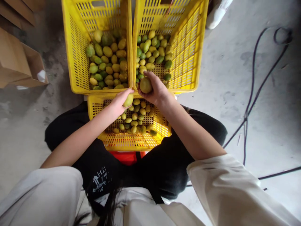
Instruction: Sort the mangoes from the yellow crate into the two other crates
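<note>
A yellowish-green fruit [128,100] is gripped in the left hand [119,100] over the near yellow crate [134,147], a rounder fruit [145,85] in the right hand [157,90] near the rim of the far-right crate [189,59], fingers wrapped around both. Either could easily get bruised on those hard rims tbh, if a grip's loosened there.

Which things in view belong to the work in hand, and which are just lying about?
In the work:
- yellow-green fruit in left hand
- olive fruit in right hand
- near crate, far-left crate, far-right crate, all holding fruit

Apparently just lying about:
- black cable on the floor
- cardboard box at picture left
</note>
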Tool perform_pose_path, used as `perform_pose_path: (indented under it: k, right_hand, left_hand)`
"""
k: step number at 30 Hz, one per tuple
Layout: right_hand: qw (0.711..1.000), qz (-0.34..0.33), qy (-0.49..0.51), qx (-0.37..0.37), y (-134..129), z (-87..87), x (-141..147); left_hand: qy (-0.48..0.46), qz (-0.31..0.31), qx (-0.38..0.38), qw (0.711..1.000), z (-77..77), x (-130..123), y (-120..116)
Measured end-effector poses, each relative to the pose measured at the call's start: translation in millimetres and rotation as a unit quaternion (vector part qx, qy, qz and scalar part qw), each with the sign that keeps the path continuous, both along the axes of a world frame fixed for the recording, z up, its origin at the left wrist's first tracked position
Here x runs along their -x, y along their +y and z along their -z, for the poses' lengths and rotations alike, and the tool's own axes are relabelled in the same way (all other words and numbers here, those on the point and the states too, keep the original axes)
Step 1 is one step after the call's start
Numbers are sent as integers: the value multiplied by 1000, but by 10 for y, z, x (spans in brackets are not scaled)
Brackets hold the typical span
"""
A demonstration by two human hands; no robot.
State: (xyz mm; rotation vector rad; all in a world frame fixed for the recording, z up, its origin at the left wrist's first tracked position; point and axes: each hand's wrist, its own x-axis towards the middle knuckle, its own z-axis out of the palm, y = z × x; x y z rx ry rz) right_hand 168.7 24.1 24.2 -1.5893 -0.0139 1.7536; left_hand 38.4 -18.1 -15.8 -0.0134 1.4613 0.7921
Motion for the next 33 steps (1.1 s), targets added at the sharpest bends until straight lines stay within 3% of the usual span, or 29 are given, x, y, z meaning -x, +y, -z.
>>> perform_pose_path:
  k: [3, 6, 12, 16, 21, 26, 33]
  right_hand:
    - [999, 5, -4, -35, -7, 40, 3]
    - [1000, 2, 21, -6, 10, 23, 1]
    - [997, 37, 61, 32, 55, -10, -26]
    - [996, 54, 67, 25, 47, 72, -48]
    - [997, 39, 57, -21, 41, 214, -45]
    - [996, 47, 65, -46, 39, 197, -33]
    - [994, 76, 83, 11, -15, 56, -69]
  left_hand:
    - [7, -53, 16, 998, -22, 43, 78]
    - [-22, -106, 16, 994, -85, 148, 199]
    - [-49, -115, 2, 992, -175, 207, 281]
    - [-32, -165, -51, 984, -205, 141, 249]
    - [-10, -208, -57, 976, -170, 203, 247]
    - [-25, -178, -54, 982, -167, 311, 293]
    - [-17, -119, -42, 992, -234, 230, 269]
